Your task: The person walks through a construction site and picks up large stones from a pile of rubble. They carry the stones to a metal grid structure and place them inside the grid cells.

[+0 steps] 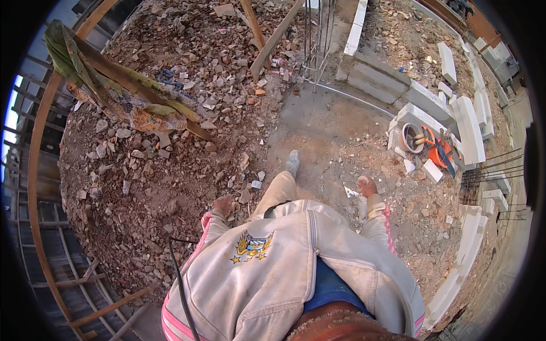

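Note:
My left hand (223,205) hangs low beside my left thigh, over the rubble; its fingers are too small and foreshortened to read. On the other side my right hand (367,186) hangs away from my body above the dusty ground, fingers curled in, with nothing visible in them. Neither hand touches anything I can see. A white fragment (351,192) lies on the ground near my right hand. My foot in a grey, dusty boot (293,163) is stretched forward onto a flat grey strip.
Broken rubble (148,187) covers the left, with a cloth-draped plank (131,96) above it. Upright steel bars (318,45) stand ahead beside a low block wall (375,77). At right are a bucket (405,136) holding wooden-handled tools, an orange container (438,156) and white blocks (470,128).

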`<move>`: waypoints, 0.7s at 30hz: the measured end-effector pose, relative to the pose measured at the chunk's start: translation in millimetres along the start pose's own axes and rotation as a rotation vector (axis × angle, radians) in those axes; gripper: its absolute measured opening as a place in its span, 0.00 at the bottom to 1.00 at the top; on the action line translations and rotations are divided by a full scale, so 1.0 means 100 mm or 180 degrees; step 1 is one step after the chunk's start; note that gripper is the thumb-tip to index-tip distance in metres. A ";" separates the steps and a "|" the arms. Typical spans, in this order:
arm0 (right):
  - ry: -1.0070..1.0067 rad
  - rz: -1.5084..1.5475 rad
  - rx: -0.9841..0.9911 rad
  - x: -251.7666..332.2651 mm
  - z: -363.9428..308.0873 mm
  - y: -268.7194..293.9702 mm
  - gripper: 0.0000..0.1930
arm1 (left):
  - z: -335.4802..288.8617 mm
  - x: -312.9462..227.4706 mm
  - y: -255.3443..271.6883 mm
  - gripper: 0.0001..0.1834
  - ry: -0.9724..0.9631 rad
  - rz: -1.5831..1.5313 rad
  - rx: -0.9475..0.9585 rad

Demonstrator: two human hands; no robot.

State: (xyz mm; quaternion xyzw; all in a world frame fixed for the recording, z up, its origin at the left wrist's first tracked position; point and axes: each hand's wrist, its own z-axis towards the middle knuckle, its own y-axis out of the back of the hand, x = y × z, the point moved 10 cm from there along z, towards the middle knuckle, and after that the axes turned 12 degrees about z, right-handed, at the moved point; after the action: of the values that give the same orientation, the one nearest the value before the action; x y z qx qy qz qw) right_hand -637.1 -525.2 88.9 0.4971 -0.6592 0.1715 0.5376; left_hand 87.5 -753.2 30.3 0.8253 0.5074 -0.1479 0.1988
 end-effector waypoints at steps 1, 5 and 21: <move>-0.0364 0.0219 0.0093 -0.04 0.12 -0.18 0.09 | 0.09 -0.11 0.13 0.15 -0.0114 -0.0085 0.0059; -0.1278 0.0314 0.0048 -0.18 0.52 -0.42 0.12 | 0.57 -0.91 0.51 0.10 -0.0331 -0.0285 0.0094; -0.2321 0.0430 -0.2210 -0.59 -0.10 -0.04 0.22 | 2.42 -7.46 -3.93 0.21 -0.2747 0.3059 0.0818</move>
State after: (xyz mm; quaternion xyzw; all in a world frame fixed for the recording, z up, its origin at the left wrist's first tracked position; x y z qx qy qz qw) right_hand -633.0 -491.3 39.1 0.2729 -0.8528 -0.2080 0.3937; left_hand -604.1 -1290.0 80.5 0.8437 -0.0646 -0.4198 0.3282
